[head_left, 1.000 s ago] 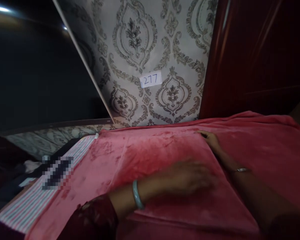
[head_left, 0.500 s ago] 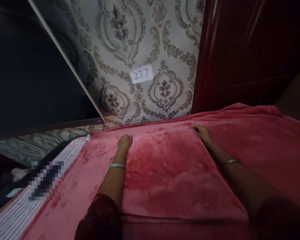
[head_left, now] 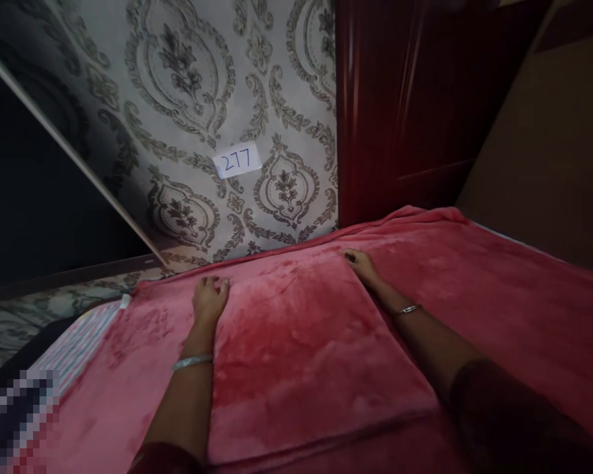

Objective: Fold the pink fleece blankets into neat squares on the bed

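Observation:
A folded panel of plush pink-red blanket (head_left: pixel 296 349) lies flat on a wider spread of the same pink-red fabric (head_left: pixel 439 289). At the panel's far left corner is my left hand (head_left: pixel 210 299), its fingers apart and slightly bent, resting on or just over the cloth. My right hand (head_left: pixel 360 264) is at the far right corner, with fingers curled and closed on the blanket's edge. A pale bangle circles my left wrist and a thin silver one my right.
Behind the fabric stands a patterned wall (head_left: pixel 188 118) with a paper label (head_left: pixel 237 160) reading 277. A dark red wooden panel (head_left: pixel 405 112) rises at the right, a large dark screen-like panel (head_left: pixel 29 178) at the left. Striped cloth (head_left: pixel 79 345) shows along the left edge.
My left hand has gone from closed to fingers spread. The right hand stays at the panel's far right corner. The view has turned right, shifting everything leftward.

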`<state>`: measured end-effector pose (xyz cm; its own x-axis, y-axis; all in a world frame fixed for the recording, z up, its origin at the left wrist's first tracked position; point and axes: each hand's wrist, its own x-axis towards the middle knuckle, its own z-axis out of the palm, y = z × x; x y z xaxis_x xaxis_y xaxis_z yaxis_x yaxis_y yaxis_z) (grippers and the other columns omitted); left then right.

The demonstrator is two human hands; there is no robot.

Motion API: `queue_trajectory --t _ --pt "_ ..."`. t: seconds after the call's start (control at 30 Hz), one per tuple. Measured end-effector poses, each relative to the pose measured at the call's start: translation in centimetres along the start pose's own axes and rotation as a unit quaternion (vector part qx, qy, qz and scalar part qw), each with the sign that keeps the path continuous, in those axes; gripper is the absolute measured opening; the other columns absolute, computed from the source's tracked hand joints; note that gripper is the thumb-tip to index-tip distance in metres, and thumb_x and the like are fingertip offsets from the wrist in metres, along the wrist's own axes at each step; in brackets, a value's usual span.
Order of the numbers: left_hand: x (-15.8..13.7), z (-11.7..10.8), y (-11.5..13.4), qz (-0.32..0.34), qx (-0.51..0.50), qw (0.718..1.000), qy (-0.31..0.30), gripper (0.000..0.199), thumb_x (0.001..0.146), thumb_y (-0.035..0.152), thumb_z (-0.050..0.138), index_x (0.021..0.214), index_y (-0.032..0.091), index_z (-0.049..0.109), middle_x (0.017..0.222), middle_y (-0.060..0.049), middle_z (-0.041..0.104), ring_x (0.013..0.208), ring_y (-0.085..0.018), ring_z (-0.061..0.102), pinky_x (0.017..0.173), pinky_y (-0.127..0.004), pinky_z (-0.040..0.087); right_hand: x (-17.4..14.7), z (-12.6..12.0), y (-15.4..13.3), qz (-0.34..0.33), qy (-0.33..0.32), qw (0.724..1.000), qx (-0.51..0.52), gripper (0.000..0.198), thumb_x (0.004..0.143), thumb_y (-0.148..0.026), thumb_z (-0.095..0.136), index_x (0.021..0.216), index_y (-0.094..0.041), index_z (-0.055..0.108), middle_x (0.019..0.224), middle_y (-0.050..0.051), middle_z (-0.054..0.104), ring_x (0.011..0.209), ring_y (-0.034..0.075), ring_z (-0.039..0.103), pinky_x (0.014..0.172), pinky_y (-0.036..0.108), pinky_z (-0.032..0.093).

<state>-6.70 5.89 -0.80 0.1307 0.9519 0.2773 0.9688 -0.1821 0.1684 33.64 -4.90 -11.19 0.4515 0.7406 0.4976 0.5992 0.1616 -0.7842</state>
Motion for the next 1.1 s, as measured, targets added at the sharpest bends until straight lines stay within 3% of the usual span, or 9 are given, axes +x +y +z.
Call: queue_trajectory --t 0.07,0.13,0.2,0.27,0.5,0.63,0.73,0.87,1.1 --pt "0.0 0.2 -0.1 0.066 0.008 0.997 0.03 0.048 0.098 0.042 0.039 0.125 0.017 0.07 0.138 -0.016 0.065 0.135 -0.03 0.054 0.108 -0.041 0.043 0.2 -0.1 0.3 0.007 0.003 1.0 -0.001 0.018 0.073 -0.029 0.057 0.077 -0.022 0.073 0.072 0.002 0.074 0.068 0.02 0.064 0.063 0.029 0.049" --pt "0.2 0.4 -0.2 0.11 0.022 0.994 -0.002 0.046 0.098 0.039 0.038 0.117 0.019 0.075 0.128 -0.014 0.072 0.128 -0.029 0.06 0.103 -0.04 0.046 0.3 -0.2 0.4 0.013 0.004 1.0 -0.001 0.016 0.072 -0.027 0.057 0.076 -0.023 0.072 0.071 0.002 0.073 0.067 0.021 0.064 0.065 0.03 0.049" --pt "0.3 0.5 -0.3 0.106 0.033 0.992 -0.052 0.048 0.099 0.038 0.035 0.112 0.018 0.076 0.117 -0.014 0.076 0.114 -0.029 0.068 0.092 -0.037 0.051 0.4 -0.3 0.4 0.016 0.001 1.0 0.004 0.015 0.073 -0.027 0.057 0.075 -0.023 0.071 0.069 0.002 0.072 0.067 0.021 0.063 0.065 0.03 0.049" --pt "0.2 0.5 -0.2 0.085 0.04 0.994 -0.061 0.05 0.099 0.037 0.034 0.113 0.015 0.076 0.114 -0.016 0.077 0.109 -0.03 0.07 0.088 -0.037 0.052 0.3 -0.4 0.3 0.016 -0.004 1.0 0.015 0.013 0.073 -0.028 0.058 0.074 -0.023 0.07 0.069 0.002 0.071 0.066 0.021 0.062 0.066 0.031 0.049" --pt "-0.8 -1.7 1.5 0.144 0.075 0.986 0.025 0.046 0.097 0.029 0.035 0.12 0.013 0.072 0.123 -0.015 0.074 0.113 -0.029 0.068 0.1 -0.039 0.048 0.0 -0.2 -0.7 0.01 -0.005 0.997 0.07 0.015 0.073 -0.036 0.06 0.078 -0.022 0.063 0.069 0.0 0.066 0.064 0.018 0.058 0.062 0.029 0.047" --pt "-2.0 -2.6 3.5 0.203 0.07 0.976 -0.034 0.047 0.098 0.036 0.041 0.133 0.015 0.065 0.135 -0.015 0.068 0.123 -0.029 0.064 0.105 -0.039 0.047 -0.1 -0.2 -1.1 -0.008 0.003 0.996 0.094 0.019 0.071 -0.039 0.064 0.078 -0.023 0.058 0.073 0.0 0.062 0.065 0.016 0.054 0.062 0.028 0.046" --pt "-3.6 -1.9 5.1 0.258 0.05 0.961 -0.084 0.051 0.1 0.039 0.043 0.144 0.016 0.056 0.148 -0.015 0.058 0.137 -0.027 0.054 0.112 -0.041 0.043 0.0 -0.1 -1.3 -0.021 0.008 0.995 0.1 0.016 0.071 -0.036 0.061 0.08 -0.023 0.059 0.076 0.0 0.062 0.068 0.017 0.054 0.064 0.028 0.046" --pt "-5.7 -0.4 6.1 0.255 0.062 0.962 -0.075 0.051 0.103 0.036 0.039 0.149 0.02 0.051 0.152 -0.013 0.054 0.143 -0.03 0.047 0.118 -0.052 0.034 0.3 -0.3 -1.2 -0.024 0.024 0.996 0.083 0.008 0.071 -0.03 0.054 0.074 -0.023 0.058 0.073 0.001 0.062 0.071 0.019 0.055 0.068 0.03 0.047" --pt "-6.5 0.3 6.3 0.252 0.08 0.963 -0.061 0.051 0.102 0.032 0.038 0.151 0.021 0.05 0.153 -0.012 0.053 0.142 -0.03 0.047 0.119 -0.054 0.031 -0.2 -0.7 -1.5 0.003 0.032 0.999 0.035 0.008 0.072 -0.022 0.049 0.072 -0.023 0.057 0.071 0.001 0.064 0.069 0.018 0.057 0.068 0.028 0.047"
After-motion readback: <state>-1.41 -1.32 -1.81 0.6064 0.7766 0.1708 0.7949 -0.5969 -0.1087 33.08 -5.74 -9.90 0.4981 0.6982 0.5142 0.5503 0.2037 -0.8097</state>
